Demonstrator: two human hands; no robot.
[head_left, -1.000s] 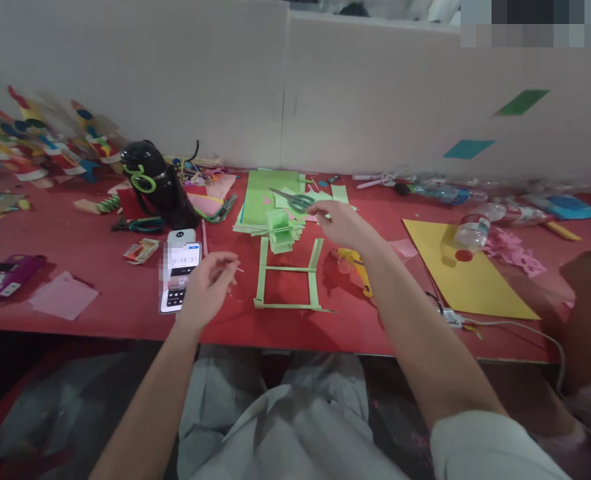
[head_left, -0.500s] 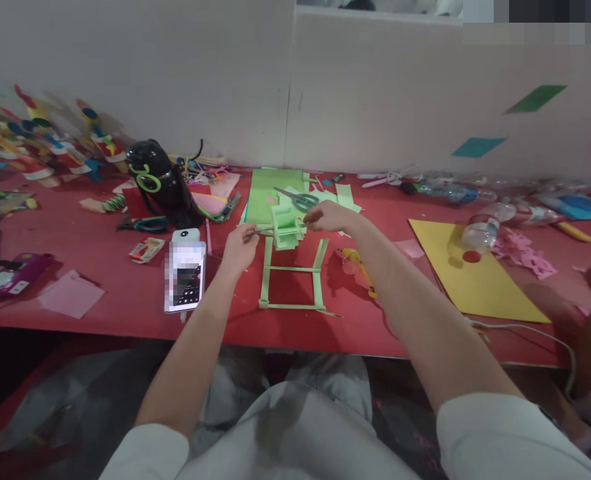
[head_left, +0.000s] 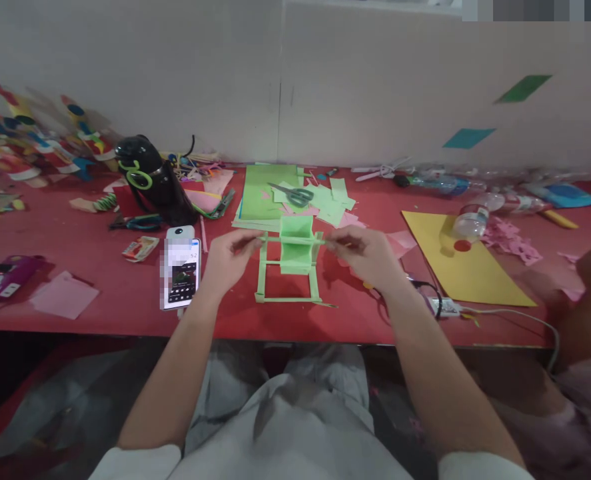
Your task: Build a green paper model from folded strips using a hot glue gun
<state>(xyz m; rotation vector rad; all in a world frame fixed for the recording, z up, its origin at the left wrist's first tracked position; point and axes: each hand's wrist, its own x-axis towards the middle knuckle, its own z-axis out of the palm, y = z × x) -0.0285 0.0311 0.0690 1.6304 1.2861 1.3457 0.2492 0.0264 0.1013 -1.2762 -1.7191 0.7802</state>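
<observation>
A light green paper paddle wheel (head_left: 296, 256) hangs level on a thin stick (head_left: 274, 239) that runs sideways through it. My left hand (head_left: 236, 252) pinches the stick's left end. The right end is pinched in the fingers of my right hand (head_left: 361, 251). Just under the wheel is a pale green frame (head_left: 288, 299) made of strips, with two uprights and crossbars. The stick spans the tops of both uprights; whether it touches them, I cannot tell. Behind the wheel lie scissors (head_left: 298, 195) on light green paper scraps (head_left: 332, 208).
A phone (head_left: 184, 273) stands left of my left forearm, with a black bottle (head_left: 158, 183) behind it. Yellow card (head_left: 468, 267) and a clear bottle (head_left: 472, 223) lie right. A glue gun (head_left: 9, 277) is far left. Near my right forearm runs a white cable (head_left: 508, 311).
The wheel and stick have come nearer and slightly right, over the frame's uprights. My right hand has moved right and down, and the wheel now faces me squarely.
</observation>
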